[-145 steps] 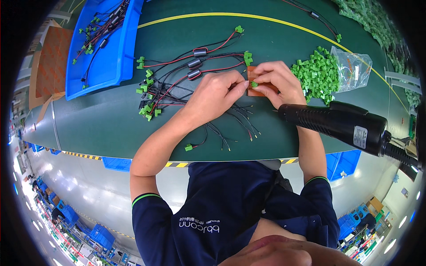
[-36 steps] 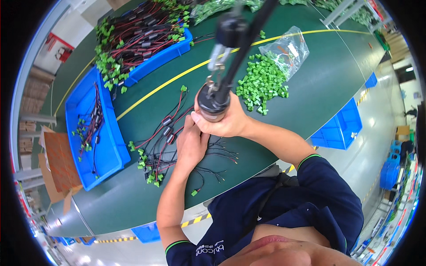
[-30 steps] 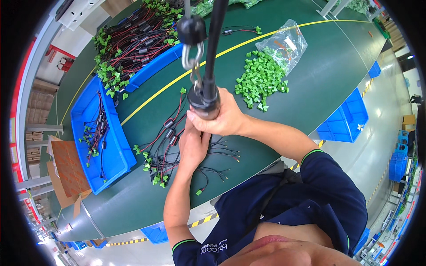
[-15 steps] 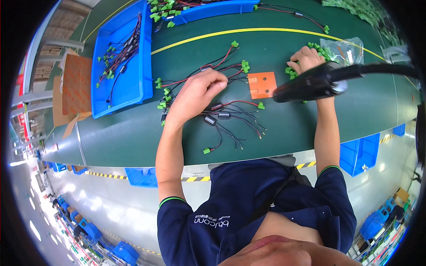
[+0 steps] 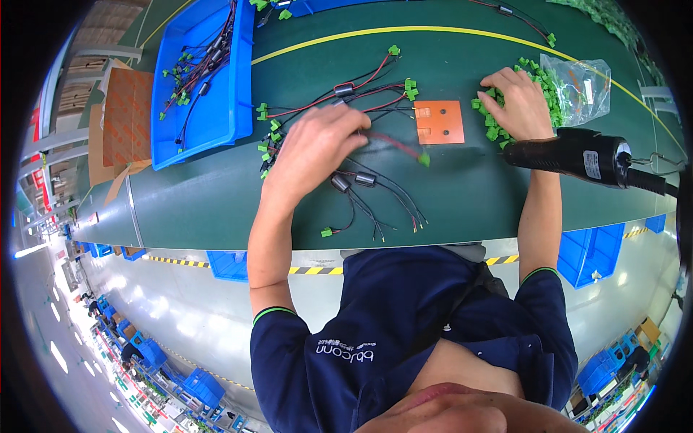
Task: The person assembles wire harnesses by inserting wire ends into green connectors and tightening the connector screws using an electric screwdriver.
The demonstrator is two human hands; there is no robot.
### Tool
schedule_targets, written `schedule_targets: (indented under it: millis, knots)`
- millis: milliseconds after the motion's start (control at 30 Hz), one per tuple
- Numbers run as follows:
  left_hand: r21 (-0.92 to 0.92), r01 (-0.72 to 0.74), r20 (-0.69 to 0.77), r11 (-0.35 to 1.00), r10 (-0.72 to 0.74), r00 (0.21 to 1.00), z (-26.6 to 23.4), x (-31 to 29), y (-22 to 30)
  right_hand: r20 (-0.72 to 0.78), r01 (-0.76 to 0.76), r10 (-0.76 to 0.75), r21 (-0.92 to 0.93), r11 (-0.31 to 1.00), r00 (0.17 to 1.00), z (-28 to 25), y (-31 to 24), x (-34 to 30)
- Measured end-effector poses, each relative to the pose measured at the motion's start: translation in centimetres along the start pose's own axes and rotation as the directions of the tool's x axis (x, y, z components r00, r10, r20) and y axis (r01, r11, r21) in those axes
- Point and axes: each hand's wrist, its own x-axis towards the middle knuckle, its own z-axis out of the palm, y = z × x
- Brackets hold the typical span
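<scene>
I see the flat orange square block with two dark holes (image 5: 452, 123) lying on the dark green table (image 5: 447, 206), and neither hand touches it. Left of the block, the left hand (image 5: 314, 148) has its fingers curled, about half closed. A blurry red and black wire (image 5: 395, 143) reaches out from by its fingers, and its bright green plastic plug (image 5: 424, 159) is just below the block. I cannot tell if the fingers grip that wire.

Right of the block, the right hand (image 5: 518, 107) rests on a pile of small green plastic pieces (image 5: 552, 99). Its fingers are bent and its thumb is a little apart, but I cannot tell if it has hold of a piece.

More wires with round black lumps (image 5: 365, 178) lie left of the block and below it. A fat black tool (image 5: 570, 156) is below and right of the block, in front of the right wrist. Far left of the block is a blue plastic tray (image 5: 234, 137) with wires inside.
</scene>
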Motion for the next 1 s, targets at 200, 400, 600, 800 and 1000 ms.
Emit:
schedule_targets:
  millis: [200, 400, 600, 800, 1000]
  knots:
    - [-0.091, -0.168, -0.03, 0.982, 0.166, 0.986, -0.1, -0.6, 0.4, 0.038, 0.067, -0.069, 0.05, 0.996, 0.997, 0.6, 0.1, 0.2]
    - [0.004, -0.135, 0.146, 0.991, 0.134, 0.98, 0.3, -2.3, 1.7, -0.238, 0.192, -0.115, 0.329, 0.925, 0.964, 1.4, -0.2, -0.8]
    - [-0.079, 0.03, 0.297, 0.996, -0.005, 0.955, 0.4, -2.7, 0.9, -0.02, 0.018, -0.019, -0.024, 1.0, 1.0, 0.9, -0.6, -1.0]
    - [-0.032, -0.05, 0.167, 0.998, 0.055, 0.984, -0.2, -1.7, 1.2, -0.095, 0.053, -0.058, -0.056, 0.997, 0.994, -0.4, -0.6, -0.5]
    - [-0.113, -0.23, 0.193, 0.967, 0.248, 0.949, 1.8, -0.2, 2.2, -0.11, 0.064, -0.034, 0.284, 0.957, 0.993, -2.3, 0.2, -1.8]
